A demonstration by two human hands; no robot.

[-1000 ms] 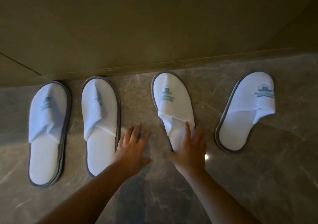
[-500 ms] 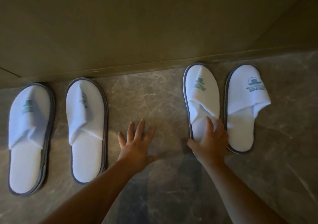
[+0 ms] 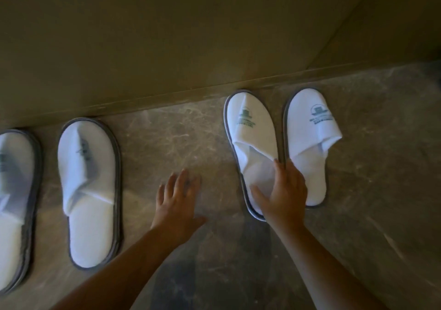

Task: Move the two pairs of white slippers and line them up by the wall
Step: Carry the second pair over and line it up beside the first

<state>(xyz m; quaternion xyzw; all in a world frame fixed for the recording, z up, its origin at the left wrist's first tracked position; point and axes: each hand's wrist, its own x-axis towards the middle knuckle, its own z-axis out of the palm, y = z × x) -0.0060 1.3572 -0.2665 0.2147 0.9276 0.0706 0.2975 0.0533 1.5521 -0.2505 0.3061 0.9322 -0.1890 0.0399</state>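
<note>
Four white slippers with grey edging lie on the marble floor, toes towards the wall (image 3: 167, 47). The left pair is a slipper cut off at the frame's left edge (image 3: 14, 190) and one beside it (image 3: 89, 185). The right pair lies side by side: the third slipper (image 3: 250, 138) and the fourth slipper (image 3: 310, 138), both with a green logo. My right hand (image 3: 281, 193) rests flat on the heel of the third slipper, fingers spread, fingertips reaching the fourth. My left hand (image 3: 177, 202) lies flat and open on the bare floor between the pairs.
A skirting strip (image 3: 167, 100) runs along the foot of the wall. Grey veined marble floor (image 3: 381, 214) stretches to the right and towards me. A wall corner rises at the upper right (image 3: 358, 23).
One second ago the third slipper stood apart from the fourth. My right hand slid it to the right until it lay beside the fourth. The view has shifted right.
</note>
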